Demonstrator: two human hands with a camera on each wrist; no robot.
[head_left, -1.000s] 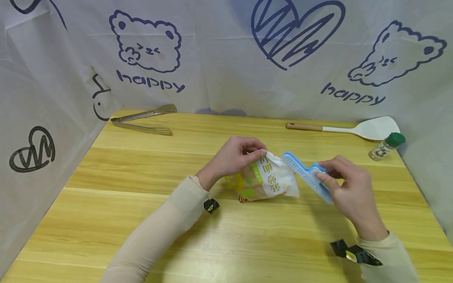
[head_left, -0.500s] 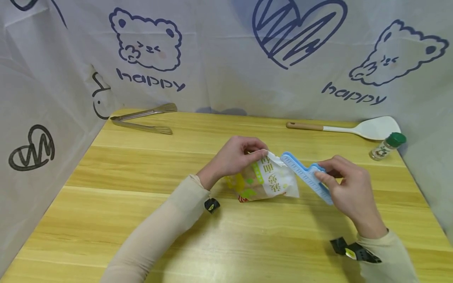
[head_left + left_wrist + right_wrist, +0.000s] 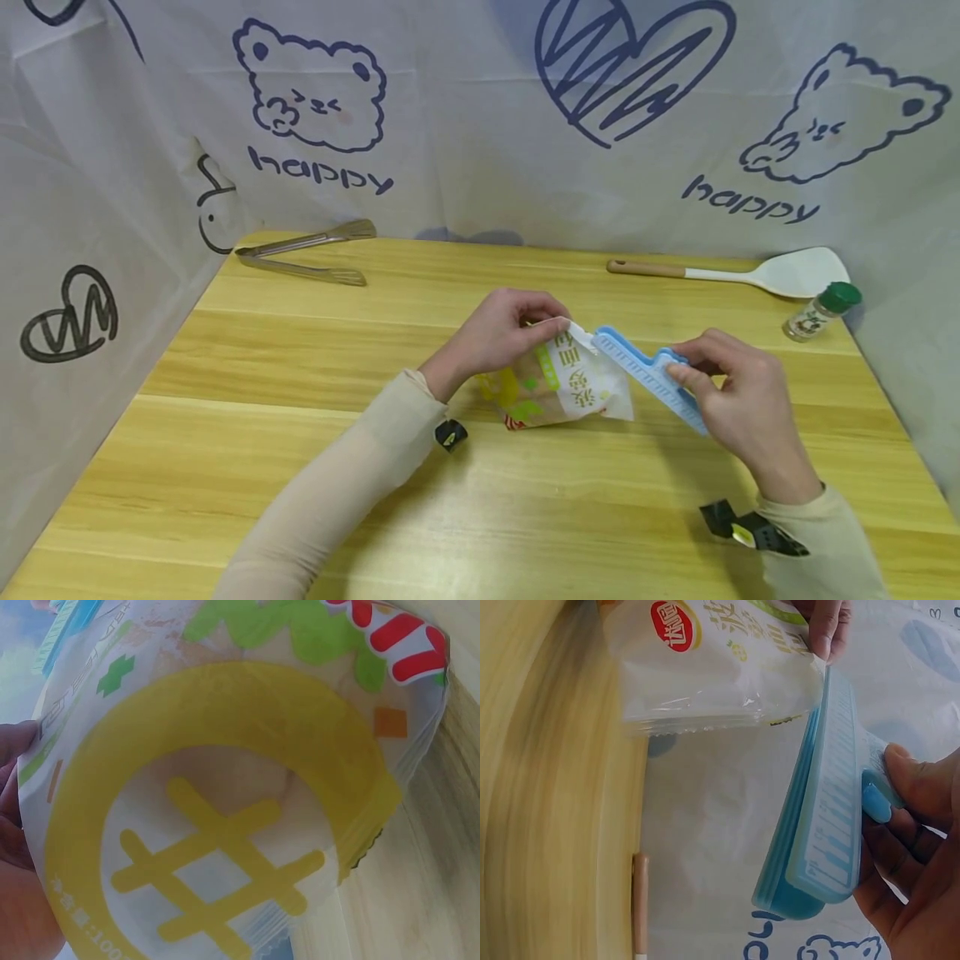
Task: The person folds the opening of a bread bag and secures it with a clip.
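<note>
A plastic bread bag point(image 3: 577, 387), white with yellow, green and red print, stands tilted near the table's middle. My left hand point(image 3: 510, 333) pinches its upper edge between thumb and fingers. A light-blue bag clip point(image 3: 648, 375) is held by its grip tabs between the thumb and fingers of my right hand point(image 3: 738, 400). In the right wrist view the bag clip point(image 3: 825, 802) has its bars parted, and its far end meets the corner of the bag point(image 3: 712, 667). The left wrist view is mostly filled by the bag's printed face point(image 3: 225, 787).
Metal tongs point(image 3: 307, 254) lie at the back left of the wooden table point(image 3: 247, 467). A white spatula point(image 3: 795, 271) with a wooden handle lies at the back right, beside a green-capped seasoning bottle point(image 3: 821, 311). White cloth point(image 3: 465, 150) with drawings hangs behind.
The clip's far end has shifted slightly left and down, closer over the bag's edge. My left hand stays almost still on the bag.
</note>
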